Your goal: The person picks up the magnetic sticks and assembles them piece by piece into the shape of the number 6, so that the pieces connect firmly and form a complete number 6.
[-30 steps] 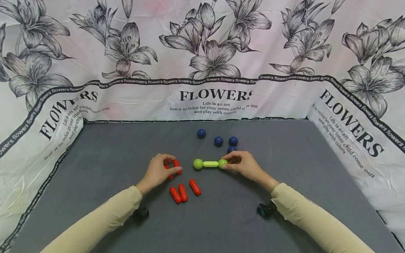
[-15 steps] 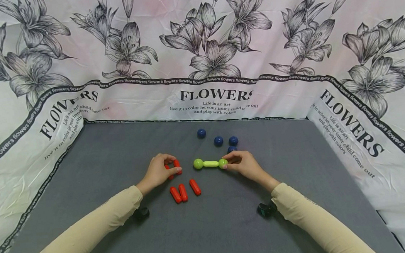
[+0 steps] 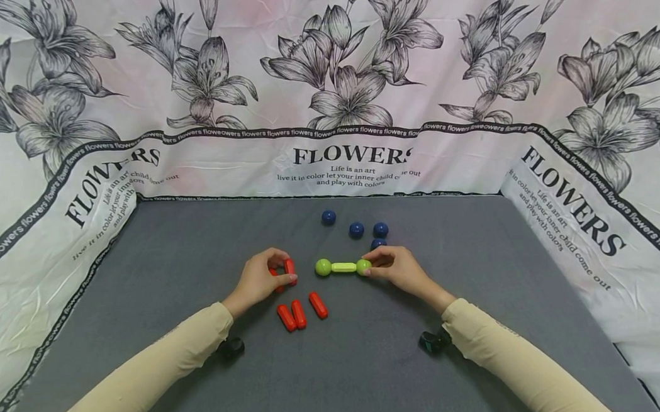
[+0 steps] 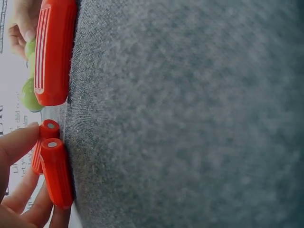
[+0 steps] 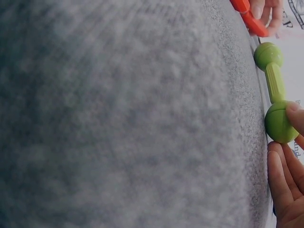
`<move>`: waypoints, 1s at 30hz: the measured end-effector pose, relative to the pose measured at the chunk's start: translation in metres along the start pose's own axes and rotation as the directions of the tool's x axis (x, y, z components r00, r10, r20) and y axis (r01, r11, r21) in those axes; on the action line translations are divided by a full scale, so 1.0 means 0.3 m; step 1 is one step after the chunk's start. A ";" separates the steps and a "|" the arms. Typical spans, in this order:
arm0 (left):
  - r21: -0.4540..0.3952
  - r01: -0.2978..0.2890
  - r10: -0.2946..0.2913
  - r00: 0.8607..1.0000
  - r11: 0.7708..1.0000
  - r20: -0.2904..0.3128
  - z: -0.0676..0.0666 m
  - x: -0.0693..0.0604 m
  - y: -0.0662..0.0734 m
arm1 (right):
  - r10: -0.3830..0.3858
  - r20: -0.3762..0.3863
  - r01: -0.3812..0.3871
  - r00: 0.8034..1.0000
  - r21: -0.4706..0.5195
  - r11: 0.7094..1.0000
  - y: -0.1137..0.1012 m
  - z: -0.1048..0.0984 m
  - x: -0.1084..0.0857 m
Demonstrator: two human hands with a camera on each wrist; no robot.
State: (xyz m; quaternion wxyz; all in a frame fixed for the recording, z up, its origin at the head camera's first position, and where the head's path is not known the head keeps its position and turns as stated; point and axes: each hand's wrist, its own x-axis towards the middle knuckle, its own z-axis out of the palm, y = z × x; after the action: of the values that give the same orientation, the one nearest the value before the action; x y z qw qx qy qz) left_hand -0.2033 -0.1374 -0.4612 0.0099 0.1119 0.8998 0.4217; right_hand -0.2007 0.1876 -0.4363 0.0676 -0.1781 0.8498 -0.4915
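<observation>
Only a very slight turn is seen since the earlier frame: one red rod [image 3: 290, 271] at the left hand [image 3: 255, 277] is tilted a little less. This rod is clamped in the left grip between thumb and fingers, while a second red rod [image 3: 273, 272], partly hidden, is seen just beside it. By the right hand [image 3: 400, 269] one end ball of a green dumbbell [image 3: 344, 267] is pinched; its other ball is pointed toward the left grip. Three red rods [image 3: 298, 314] are laid on the table [image 3: 340, 372], nearer the person than the left grip. Beyond the right grip, four blue balls [image 3: 357, 230] are seen.
</observation>
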 end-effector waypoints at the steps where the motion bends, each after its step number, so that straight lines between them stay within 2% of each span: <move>1: -0.003 0.002 -0.002 1.000 1.000 0.000 0.000 0.001 0.001 | 0.000 0.001 0.000 1.000 0.000 1.000 0.000 0.000 0.000; 8: -0.018 0.002 -0.003 1.000 1.000 -0.020 0.007 0.005 0.012 | 0.004 0.001 -0.004 1.000 0.000 1.000 0.002 0.001 0.001; 14: -0.107 -0.009 0.007 1.000 0.994 -0.018 0.016 0.012 0.059 | 0.002 -0.002 -0.002 1.000 -0.003 1.000 0.003 0.002 0.001; 19: -0.232 0.052 -0.038 0.997 0.971 0.064 0.055 0.003 0.110 | 0.003 0.001 -0.003 1.000 0.004 1.000 0.001 0.000 0.002; 24: -0.326 0.131 -0.077 0.982 0.936 0.173 0.108 -0.020 0.155 | 0.002 0.000 -0.002 1.000 0.004 1.000 0.001 0.000 0.002; 30: -0.363 0.140 -0.063 0.974 0.921 0.217 0.148 -0.032 0.212 | 0.004 0.002 -0.004 1.000 -0.004 1.000 0.000 0.000 0.002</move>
State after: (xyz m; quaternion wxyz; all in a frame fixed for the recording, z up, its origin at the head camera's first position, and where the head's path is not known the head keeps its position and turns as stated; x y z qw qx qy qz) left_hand -0.1768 -0.0662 -0.4422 0.1440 0.1031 0.8012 0.5715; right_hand -0.2012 0.1874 -0.4363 0.0692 -0.1771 0.8511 -0.4894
